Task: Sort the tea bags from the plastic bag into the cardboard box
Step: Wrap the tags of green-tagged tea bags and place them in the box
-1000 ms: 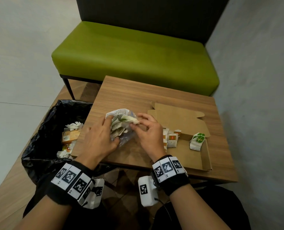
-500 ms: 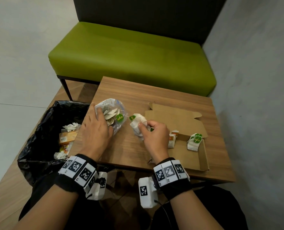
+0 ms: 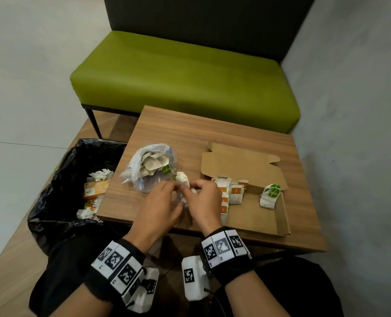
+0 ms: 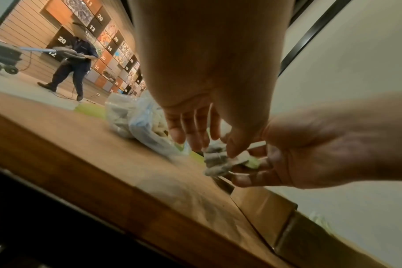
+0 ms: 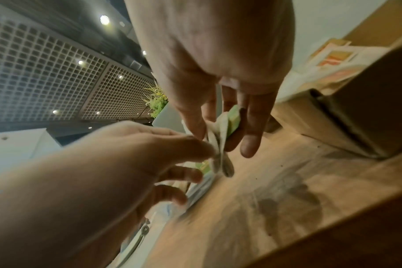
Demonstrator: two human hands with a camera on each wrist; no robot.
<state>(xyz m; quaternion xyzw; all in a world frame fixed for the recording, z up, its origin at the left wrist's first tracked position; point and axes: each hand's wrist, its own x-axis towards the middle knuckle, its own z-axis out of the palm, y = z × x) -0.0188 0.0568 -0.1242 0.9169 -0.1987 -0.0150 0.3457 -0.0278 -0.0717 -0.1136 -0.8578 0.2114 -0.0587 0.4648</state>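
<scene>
A small bunch of white tea bags with green tags (image 3: pixel 182 178) (image 4: pixel 215 159) (image 5: pixel 220 145) hangs just above the wooden table (image 3: pixel 190 133), between my two hands. My right hand (image 3: pixel 202 197) (image 5: pixel 218 119) pinches it from the right, and my left hand (image 3: pixel 161 202) (image 4: pixel 207 137) pinches it from the left with thumb and fingertips. The clear plastic bag (image 3: pixel 148 167) (image 4: pixel 135 119) with more tea bags lies open behind my left hand. The flat cardboard box (image 3: pixel 258 216) lies to the right, holding orange-tagged tea bags (image 3: pixel 232 193) and a green-tagged stack (image 3: pixel 270 195).
A black-lined waste bin (image 3: pixel 59 202) with wrappers stands against the table's left edge. A green bench (image 3: pixel 185 81) sits behind the table. A grey wall (image 3: pixel 361 133) runs along the right. In the left wrist view a person (image 4: pixel 73 63) walks far off.
My right hand pulled a bunch of tea bags out of the plastic bag and toward the near edge. My left hand let go of the bag and came over to pinch the bunch.
</scene>
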